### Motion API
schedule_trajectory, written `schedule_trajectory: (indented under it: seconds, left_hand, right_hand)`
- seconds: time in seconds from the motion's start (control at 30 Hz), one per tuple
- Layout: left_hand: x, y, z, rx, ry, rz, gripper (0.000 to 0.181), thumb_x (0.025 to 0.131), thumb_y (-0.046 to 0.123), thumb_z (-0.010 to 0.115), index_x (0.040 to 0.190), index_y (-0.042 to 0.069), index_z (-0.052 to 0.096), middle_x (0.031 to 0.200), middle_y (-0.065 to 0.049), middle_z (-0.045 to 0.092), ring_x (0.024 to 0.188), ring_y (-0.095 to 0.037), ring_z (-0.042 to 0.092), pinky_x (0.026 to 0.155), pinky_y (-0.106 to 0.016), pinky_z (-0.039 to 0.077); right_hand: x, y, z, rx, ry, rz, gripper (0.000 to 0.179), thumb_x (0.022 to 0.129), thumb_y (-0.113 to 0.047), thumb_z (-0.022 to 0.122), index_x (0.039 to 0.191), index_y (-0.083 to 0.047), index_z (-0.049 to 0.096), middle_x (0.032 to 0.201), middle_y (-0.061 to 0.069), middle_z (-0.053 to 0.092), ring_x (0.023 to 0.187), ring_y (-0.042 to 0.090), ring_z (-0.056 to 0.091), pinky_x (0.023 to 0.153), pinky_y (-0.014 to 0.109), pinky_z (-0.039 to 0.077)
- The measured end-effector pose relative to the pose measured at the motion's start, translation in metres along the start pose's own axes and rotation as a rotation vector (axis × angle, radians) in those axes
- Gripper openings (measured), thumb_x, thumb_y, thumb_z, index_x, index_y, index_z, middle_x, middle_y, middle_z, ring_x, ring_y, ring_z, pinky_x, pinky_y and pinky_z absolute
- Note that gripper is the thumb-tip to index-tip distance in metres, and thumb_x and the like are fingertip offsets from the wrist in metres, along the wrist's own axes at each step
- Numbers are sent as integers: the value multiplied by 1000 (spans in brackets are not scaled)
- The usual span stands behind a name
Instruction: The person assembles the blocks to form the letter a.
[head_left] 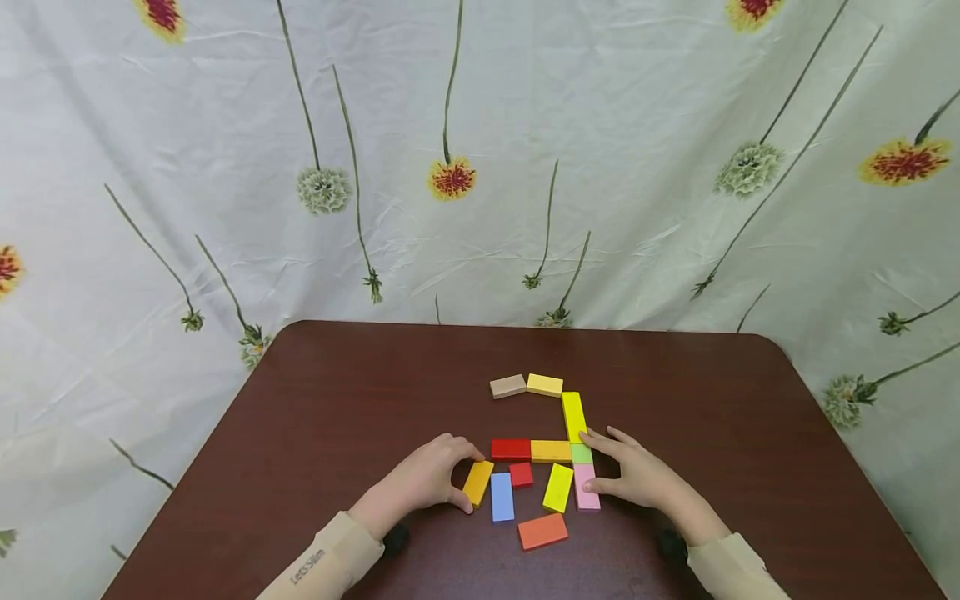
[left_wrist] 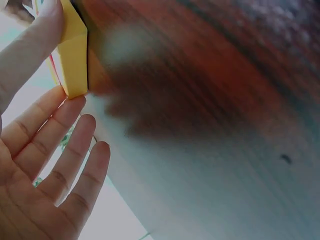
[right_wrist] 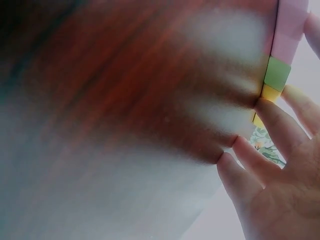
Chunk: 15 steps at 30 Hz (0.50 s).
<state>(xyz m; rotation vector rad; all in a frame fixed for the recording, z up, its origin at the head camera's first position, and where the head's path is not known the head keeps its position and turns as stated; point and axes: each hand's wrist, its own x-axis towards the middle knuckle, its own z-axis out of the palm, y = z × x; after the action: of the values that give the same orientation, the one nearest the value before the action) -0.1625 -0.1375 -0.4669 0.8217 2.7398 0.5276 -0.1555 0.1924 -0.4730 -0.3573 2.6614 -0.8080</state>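
Observation:
An orange-yellow block [head_left: 478, 484] lies tilted between the thumb and index finger of my left hand [head_left: 429, 477], which pinches it at its ends. The left wrist view shows the thumb over this yellow block [left_wrist: 74, 52], the other fingers spread out. My right hand [head_left: 637, 471] rests beside a column of blocks: its thumb touches the pink block [head_left: 586, 487], and its index fingertip is at the lower end of the long yellow block [head_left: 573, 415]. Between those two sits a green block [head_left: 581, 453]. A red block [head_left: 511, 450] and a golden block [head_left: 551, 452] form a row reaching the column.
A blue block [head_left: 502, 497], a small red block [head_left: 521, 475], a tilted yellow block [head_left: 557, 488] and an orange block [head_left: 543, 532] lie nearer the front. Farther back are a tan block [head_left: 507, 386] and a pale yellow block [head_left: 544, 384]. All rest on the dark table [head_left: 337, 400].

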Motion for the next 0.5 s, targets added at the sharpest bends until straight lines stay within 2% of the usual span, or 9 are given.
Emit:
schedule_trajectory:
  seconds: [0.3, 0.5]
  left_hand:
    - [3, -2, 3, -6, 28, 17, 62, 67, 33, 91, 119, 10, 67, 115, -1, 67, 104, -19, 59, 95, -39, 53]
    - [3, -3, 4, -34, 22, 18, 63, 67, 33, 91, 120, 9, 66, 114, -2, 67, 103, -19, 59, 96, -40, 52]
  right_hand:
    - [-2, 1, -1, 11, -1, -10, 75, 80, -37, 80, 145, -14, 50, 152, 14, 46, 143, 46, 28, 101, 69, 40]
    - [-1, 2, 0, 2, -2, -2, 76, 79, -38, 80, 145, -16, 50, 152, 14, 46, 143, 45, 28, 101, 68, 41]
